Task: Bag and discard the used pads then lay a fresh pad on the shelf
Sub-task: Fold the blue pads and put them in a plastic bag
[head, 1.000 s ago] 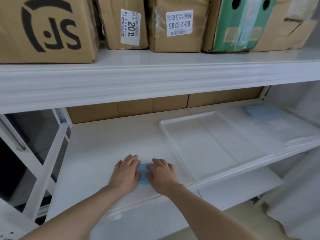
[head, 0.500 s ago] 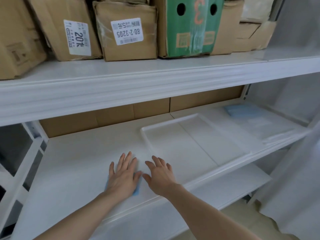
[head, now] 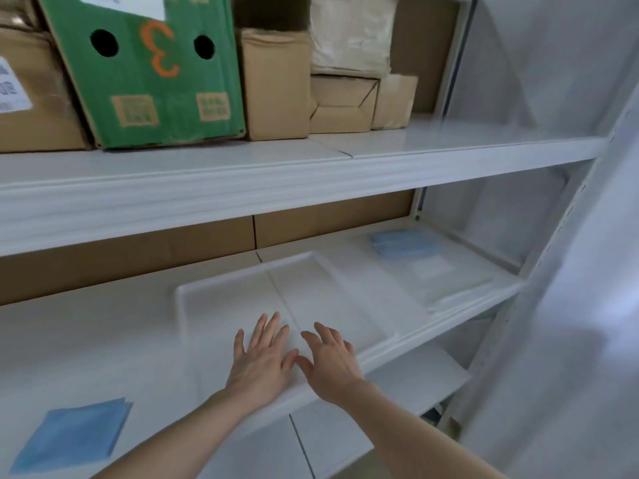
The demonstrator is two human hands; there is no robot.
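A folded blue pad [head: 74, 432] lies flat on the white middle shelf [head: 114, 340] at the lower left, away from both hands. My left hand [head: 261, 357] and my right hand [head: 330, 361] hover side by side with fingers spread over the near end of a clear plastic tray [head: 332, 295], holding nothing. Farther right on the same shelf sits a stack of blue pads [head: 403, 243] beside a clear plastic bag [head: 446, 281].
Cardboard boxes and a green box [head: 145, 63] fill the upper shelf [head: 311, 174]. A lower shelf board [head: 415, 385] shows under my right hand. The rack's white upright [head: 539, 257] and a blurred white surface stand at the right.
Both hands let go of the folded blue pad and moved right over the clear tray. The view swung right, leaving the pad at the lower left.
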